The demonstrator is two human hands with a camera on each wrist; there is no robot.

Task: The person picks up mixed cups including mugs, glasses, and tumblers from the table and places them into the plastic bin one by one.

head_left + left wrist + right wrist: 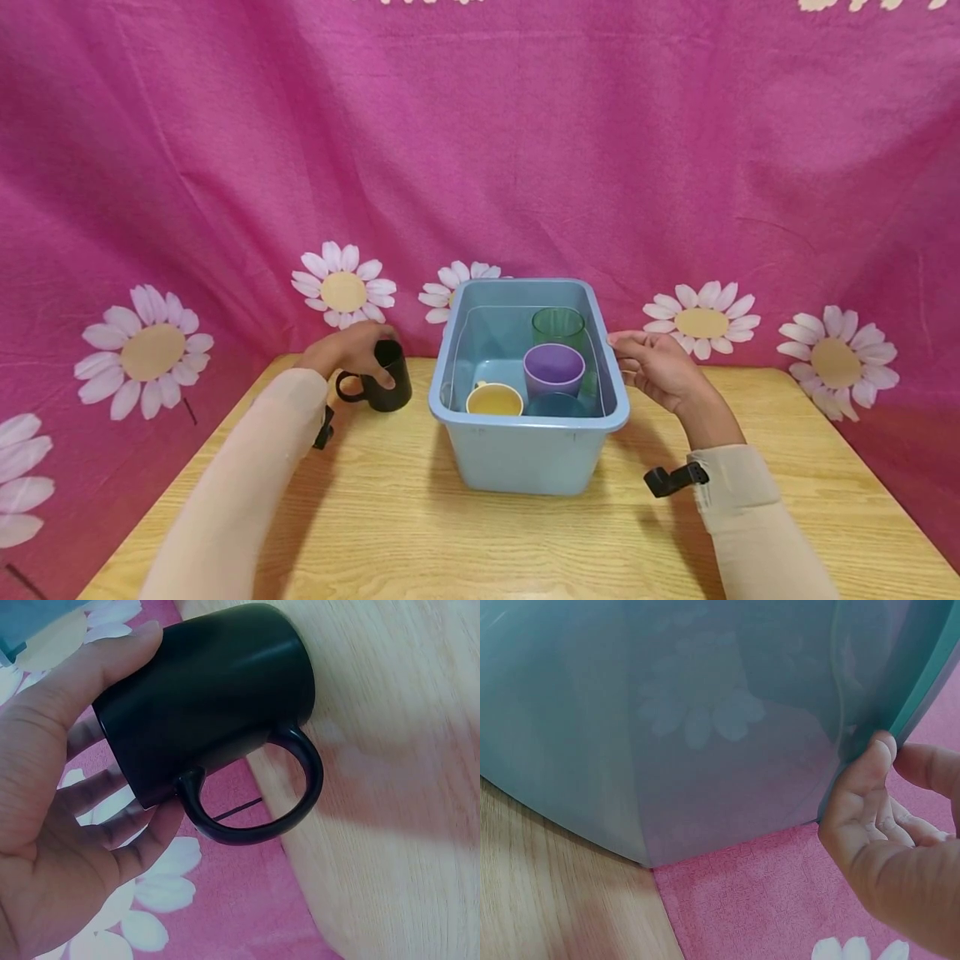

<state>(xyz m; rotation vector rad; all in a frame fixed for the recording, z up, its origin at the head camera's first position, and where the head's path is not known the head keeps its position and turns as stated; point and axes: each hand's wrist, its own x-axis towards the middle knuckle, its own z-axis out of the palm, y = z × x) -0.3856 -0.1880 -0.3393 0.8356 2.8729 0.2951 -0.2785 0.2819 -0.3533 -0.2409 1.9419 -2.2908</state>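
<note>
My left hand (362,350) grips a black mug (393,385) around its upper part, left of the tub. In the left wrist view the thumb lies on one side of the mug (217,682) and the fingers on the other, with its handle free. My right hand (660,367) pinches the right rim of a blue plastic tub (525,458); the right wrist view shows thumb and forefinger at that rim. Inside the tub are a yellow cup (495,400), a purple cup (553,367), a green glass (558,323) and a bluish round vessel (557,406), partly hidden by the front rim.
The tub stands on a light wooden table (390,533). Behind the table hangs a pink cloth (517,167) with white daisies, close to its back edge. A small black camera (675,478) sits on the right wrist.
</note>
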